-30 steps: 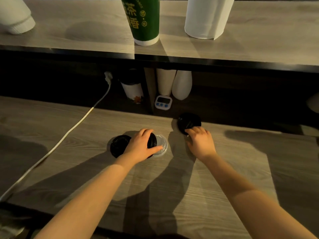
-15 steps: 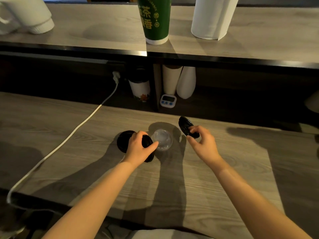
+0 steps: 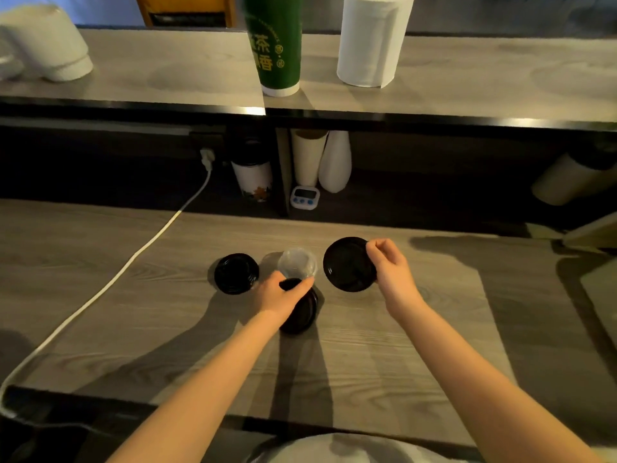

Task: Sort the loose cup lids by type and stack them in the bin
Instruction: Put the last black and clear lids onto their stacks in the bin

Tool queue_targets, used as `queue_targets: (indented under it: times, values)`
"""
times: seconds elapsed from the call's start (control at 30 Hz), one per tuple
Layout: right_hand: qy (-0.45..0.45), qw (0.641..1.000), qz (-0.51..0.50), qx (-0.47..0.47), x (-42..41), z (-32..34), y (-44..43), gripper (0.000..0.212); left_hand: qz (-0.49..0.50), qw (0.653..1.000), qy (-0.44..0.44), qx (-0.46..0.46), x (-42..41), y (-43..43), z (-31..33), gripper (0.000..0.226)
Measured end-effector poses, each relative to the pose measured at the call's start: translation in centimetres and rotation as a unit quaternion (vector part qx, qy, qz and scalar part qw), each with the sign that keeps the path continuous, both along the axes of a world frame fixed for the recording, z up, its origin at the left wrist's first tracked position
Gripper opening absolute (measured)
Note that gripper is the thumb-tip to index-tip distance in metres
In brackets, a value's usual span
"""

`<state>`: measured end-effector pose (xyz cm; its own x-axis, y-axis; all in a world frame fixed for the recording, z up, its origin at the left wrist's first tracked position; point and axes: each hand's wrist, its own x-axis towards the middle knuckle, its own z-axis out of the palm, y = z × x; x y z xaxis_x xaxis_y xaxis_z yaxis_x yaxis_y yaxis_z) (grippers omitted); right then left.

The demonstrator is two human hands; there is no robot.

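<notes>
Three black cup lids and a clear one are on or over the wooden counter. My right hand [image 3: 389, 265] pinches a black lid [image 3: 347, 265] by its right rim and holds it tilted up, its inside facing me. My left hand [image 3: 280, 295] grips another black lid [image 3: 302, 312], partly hidden under the fingers. A clear plastic lid [image 3: 297, 262] lies just beyond my left fingertips. A third black lid [image 3: 236, 273] lies flat to the left, untouched. No bin is in view.
A white power cable [image 3: 133, 259] runs diagonally across the counter's left side. Under the upper shelf stand paper cups [image 3: 253, 177], cup stacks [image 3: 307, 158] and a small timer [image 3: 304, 197]. On the shelf stand a green cup [image 3: 274, 45] and a paper roll [image 3: 370, 38].
My right hand picked a black lid off the counter and turned it up to face me. My left hand drew its black lid back toward me, uncovering the clear lid.
</notes>
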<state>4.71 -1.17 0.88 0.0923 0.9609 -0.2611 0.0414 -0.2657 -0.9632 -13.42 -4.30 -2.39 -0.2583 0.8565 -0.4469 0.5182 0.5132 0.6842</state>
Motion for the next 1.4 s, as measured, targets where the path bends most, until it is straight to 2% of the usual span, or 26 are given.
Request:
queue_targets:
  times: [0.2,0.33,0.47,0.53,0.63,0.77,1.03,1.17,1.3,1.4]
  values:
    - [-0.020,0.998,-0.049,-0.022,5.0,1.1,-0.9,0.023,-0.025,0.998,-0.060,0.011,5.5,1.5,1.2,0.055]
    - [-0.042,0.996,-0.080,-0.025,9.7,2.5,-1.4,0.024,-0.058,0.992,-0.092,0.069,9.6,2.2,2.5,0.040]
    - [-0.027,0.995,-0.091,-0.002,16.3,4.2,-2.8,0.008,-0.080,0.982,-0.133,0.106,15.2,2.5,4.5,0.019]
    - [-0.045,0.995,-0.091,0.013,19.9,5.4,-3.7,0.019,-0.091,0.976,-0.155,0.124,18.2,2.6,5.7,0.018]
    - [-0.093,0.988,-0.105,0.057,25.2,7.5,-4.9,0.025,-0.145,0.964,-0.139,0.177,23.0,2.8,7.9,0.026]
    - [-0.082,0.981,-0.136,0.116,32.0,9.9,-6.1,0.027,-0.190,0.944,-0.139,0.231,29.3,2.7,10.5,0.028]
    - [-0.123,0.969,-0.186,0.109,45.1,11.7,-8.8,0.021,-0.253,0.919,-0.135,0.271,41.0,2.1,12.8,0.028]
    - [-0.221,0.963,-0.153,0.034,50.9,11.3,-10.0,0.023,-0.290,0.906,-0.113,0.287,46.0,1.6,13.2,0.030]
    - [-0.385,0.921,-0.055,-0.017,55.0,10.3,-11.2,0.022,-0.330,0.901,-0.062,0.275,50.1,1.2,13.3,0.032]
    - [-0.430,0.902,-0.004,-0.037,56.7,9.5,-11.9,0.027,-0.361,0.898,-0.026,0.250,52.4,1.0,13.0,0.032]
